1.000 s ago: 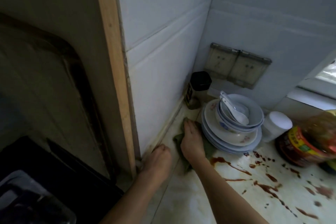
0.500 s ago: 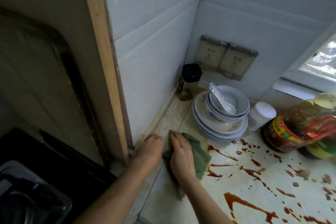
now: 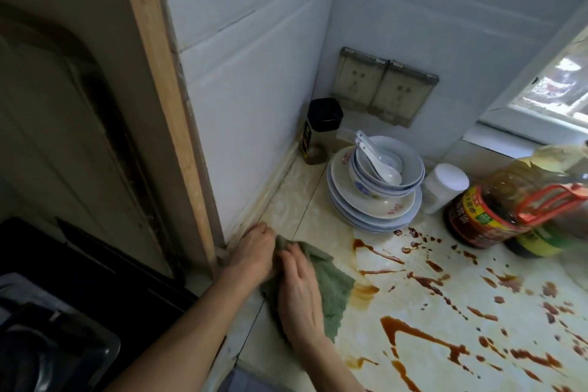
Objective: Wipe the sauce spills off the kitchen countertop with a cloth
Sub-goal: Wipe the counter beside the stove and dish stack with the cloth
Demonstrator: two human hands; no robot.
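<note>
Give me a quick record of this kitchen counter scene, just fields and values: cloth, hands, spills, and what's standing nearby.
cloth: green cloth, flat on countertop
right hand: palm down on the cloth
left hand: at the cloth's left edge, by the wall
sauce spills: brown streaks right of the cloth, unwiped
nearby: stacked dishes with spoons, dark-lidded jar, white container, oil bottles

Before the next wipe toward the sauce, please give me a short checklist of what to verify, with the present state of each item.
1. Right hand flat on green cloth: ok.
2. Left hand touching the cloth's left edge: ok.
3. Cloth reaches the sauce spills: ok, its right edge meets a smear.
4. Path to the right is free of objects: ok, only sauce on the countertop.
5. Stack of plates and bowls away from the cloth: ok.
6. Cloth damp enough: cannot tell.
</note>
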